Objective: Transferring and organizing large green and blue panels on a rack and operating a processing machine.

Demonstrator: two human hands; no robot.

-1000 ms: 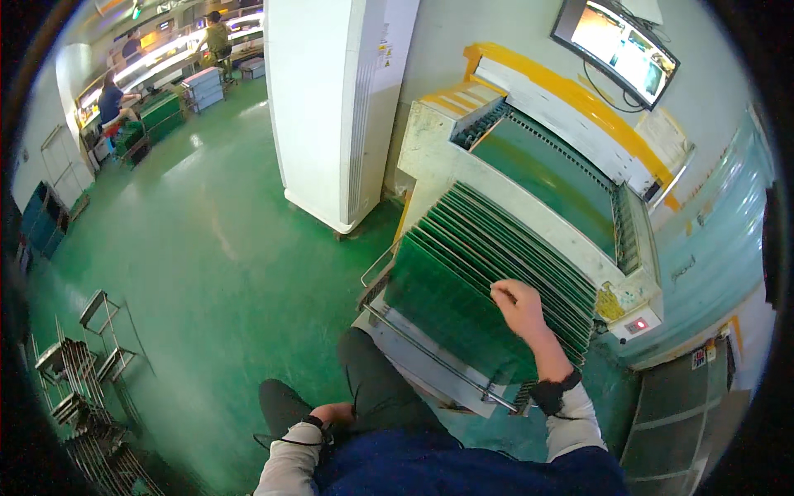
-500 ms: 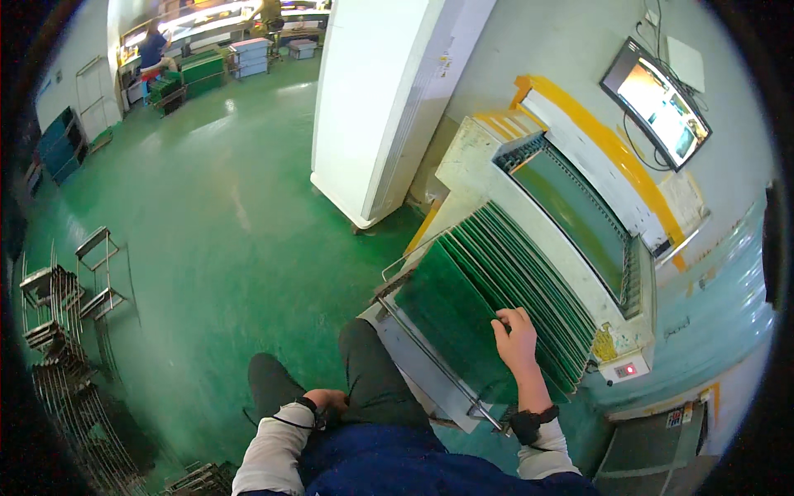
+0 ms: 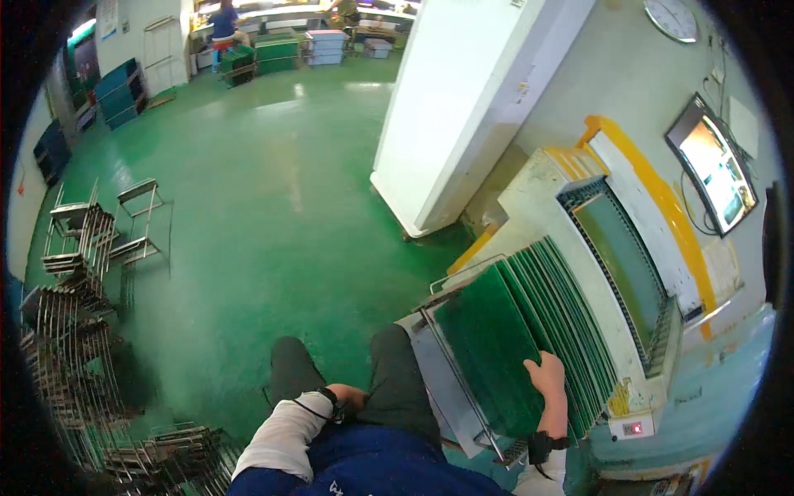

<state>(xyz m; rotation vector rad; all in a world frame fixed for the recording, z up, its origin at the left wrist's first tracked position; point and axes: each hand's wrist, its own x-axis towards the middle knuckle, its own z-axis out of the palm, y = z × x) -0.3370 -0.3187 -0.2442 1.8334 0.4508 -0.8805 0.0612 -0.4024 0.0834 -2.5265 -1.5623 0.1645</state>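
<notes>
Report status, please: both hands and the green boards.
Right hand flat on top edges of green boards in rack, open. Left hand rests on thigh, grip not visible. Nothing blocks the boards.

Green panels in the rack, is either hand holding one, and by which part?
The right hand rests on the top edges of the green panels in the rack; a closed grip cannot be told. The left hand rests on the thigh, holding nothing.

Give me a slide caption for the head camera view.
Right hand rests on green panels racked upright beside a cream machine; left hand on the thigh.
</notes>
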